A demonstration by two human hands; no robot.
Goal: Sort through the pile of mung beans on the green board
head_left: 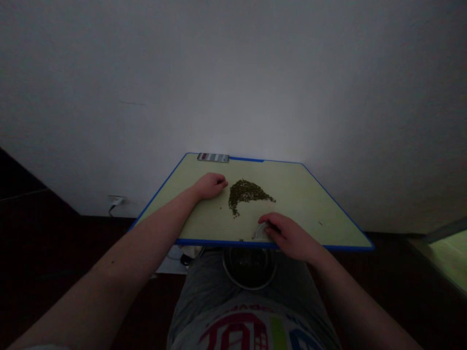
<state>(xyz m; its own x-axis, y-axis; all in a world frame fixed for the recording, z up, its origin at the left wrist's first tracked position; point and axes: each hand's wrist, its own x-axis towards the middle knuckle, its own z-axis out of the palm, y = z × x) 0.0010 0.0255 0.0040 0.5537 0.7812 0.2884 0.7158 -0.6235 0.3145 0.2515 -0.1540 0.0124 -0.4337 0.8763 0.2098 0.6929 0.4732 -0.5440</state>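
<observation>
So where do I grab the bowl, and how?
Take the bowl by its rim, probably at left and right together, coming from the near side. It's round and open on top, so the rim gives an edge to hold, and the table hides its far part.

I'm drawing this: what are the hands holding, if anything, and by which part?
The right hand grips a see-through piece by its right side. Whether the curled left hand holds anything, I can't tell.
</observation>
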